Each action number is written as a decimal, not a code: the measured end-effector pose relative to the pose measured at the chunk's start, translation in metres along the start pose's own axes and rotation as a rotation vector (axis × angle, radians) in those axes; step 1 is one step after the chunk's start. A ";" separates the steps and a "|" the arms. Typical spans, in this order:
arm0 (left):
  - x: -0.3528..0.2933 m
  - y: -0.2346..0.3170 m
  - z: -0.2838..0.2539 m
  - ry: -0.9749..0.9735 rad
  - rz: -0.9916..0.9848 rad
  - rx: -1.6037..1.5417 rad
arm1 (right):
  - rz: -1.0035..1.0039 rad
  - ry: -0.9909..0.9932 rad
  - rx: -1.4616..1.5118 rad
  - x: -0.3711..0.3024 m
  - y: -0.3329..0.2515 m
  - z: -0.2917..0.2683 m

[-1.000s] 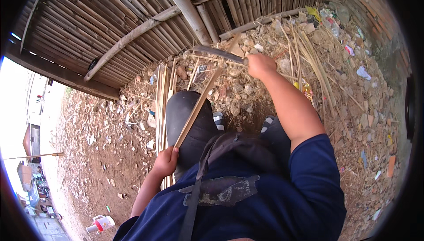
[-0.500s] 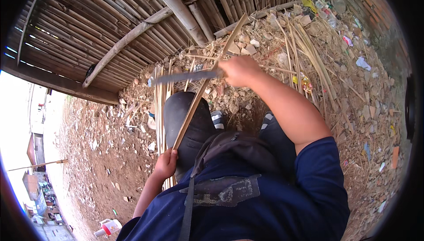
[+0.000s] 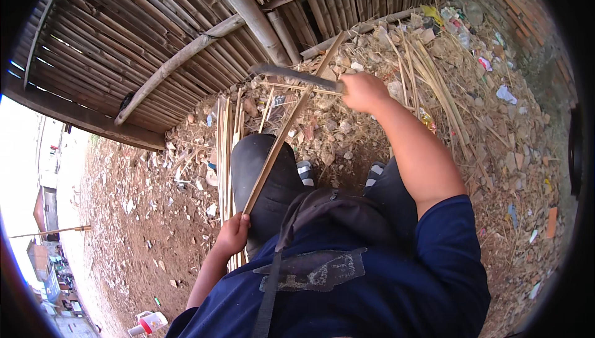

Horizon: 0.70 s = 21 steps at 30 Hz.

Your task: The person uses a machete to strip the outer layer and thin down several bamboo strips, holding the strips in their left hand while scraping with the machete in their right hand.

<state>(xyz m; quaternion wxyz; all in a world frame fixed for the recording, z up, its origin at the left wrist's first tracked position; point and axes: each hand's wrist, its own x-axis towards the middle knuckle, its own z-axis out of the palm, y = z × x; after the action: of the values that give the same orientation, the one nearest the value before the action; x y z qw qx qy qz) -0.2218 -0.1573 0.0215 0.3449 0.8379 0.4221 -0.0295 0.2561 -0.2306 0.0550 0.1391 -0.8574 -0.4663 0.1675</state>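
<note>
My left hand (image 3: pixel 233 234) is closed round the near end of a long bamboo strip (image 3: pixel 273 155). The strip slants up and away across my left knee, its far end above the littered ground. In my right hand (image 3: pixel 364 93), fingers wrapped round the grip, is a machete (image 3: pixel 296 76) with a long dark blade, slightly blurred. The blade points left and crosses the strip toward its far part; whether it touches the strip I cannot tell. Beside my left leg, a bundle of thin split bamboo strips (image 3: pixel 224 152) lies near my left hand.
More bamboo strips (image 3: pixel 437 81) lie on the ground at the right. A bamboo slat wall (image 3: pixel 167 47) with poles rises ahead, and a brick wall (image 3: pixel 517 9) stands far right. Stones and litter cover the soil. A white and red container (image 3: pixel 147 324) sits at lower left.
My right hand has moved right and slightly away from me, and the machete blade has swung higher over the strip. My left hand keeps its hold with little movement.
</note>
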 end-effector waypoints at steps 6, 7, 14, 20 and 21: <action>0.007 -0.026 0.000 -0.130 -0.033 -0.269 | -0.545 -0.111 -0.272 -0.022 -0.058 0.028; 0.006 -0.031 -0.001 -0.166 -0.091 -0.316 | -0.520 -0.129 -0.264 -0.019 -0.058 0.030; 0.011 -0.028 -0.001 -0.154 -0.096 -0.319 | 0.374 0.040 0.230 0.028 0.031 0.013; 0.012 -0.024 -0.003 -0.204 -0.110 -0.310 | 0.192 0.098 0.181 0.026 0.034 0.016; 0.012 -0.028 -0.003 -0.223 -0.138 -0.353 | 0.138 0.000 0.173 0.017 0.014 0.006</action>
<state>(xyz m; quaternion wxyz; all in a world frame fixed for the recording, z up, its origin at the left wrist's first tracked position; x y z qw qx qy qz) -0.2350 -0.1366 0.0043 0.5280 0.7251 0.4363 -0.0712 0.2727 -0.2234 0.0410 0.2004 -0.8724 -0.3899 0.2163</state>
